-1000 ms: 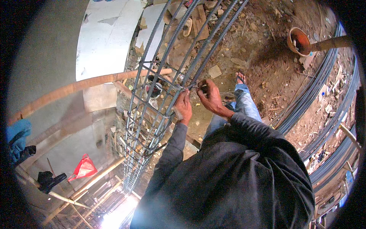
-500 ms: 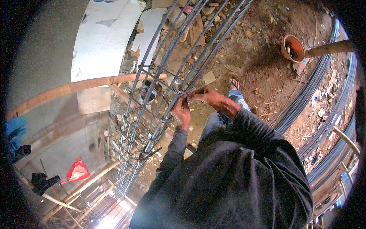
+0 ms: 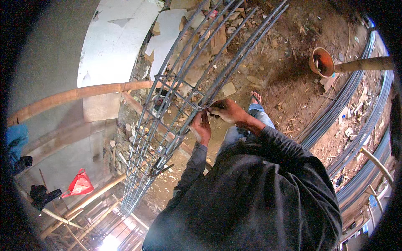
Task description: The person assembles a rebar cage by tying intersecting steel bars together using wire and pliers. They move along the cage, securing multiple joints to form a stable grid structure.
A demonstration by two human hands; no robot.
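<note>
A long cage of ribbed steel rebar (image 3: 181, 69) with square stirrups runs from the top of the view to the lower left. Both my hands meet at its right side, by the corner of one stirrup (image 3: 189, 103). My left hand (image 3: 201, 128) is closed, its fingertips pinched against the outer bar just below that corner. Beside it, my right hand (image 3: 229, 112) is closed too, with the fingers curled and their tips near the left fingertips. Whatever lies between the fingers is too small and dark to make out.
A bamboo pole (image 3: 100, 88) crosses behind the cage at left. Bundles of steel bars (image 3: 335, 111) lie along the right, near an orange bowl (image 3: 321, 62). Rubble and broken boards litter the ground beyond the cage. A red plastic bag (image 3: 79, 183) hangs at lower left.
My right hand has drawn slightly down, its fingers more curled. The left hand stays by the same corner. The cage's upper end appears a little farther right as the view shifts.
</note>
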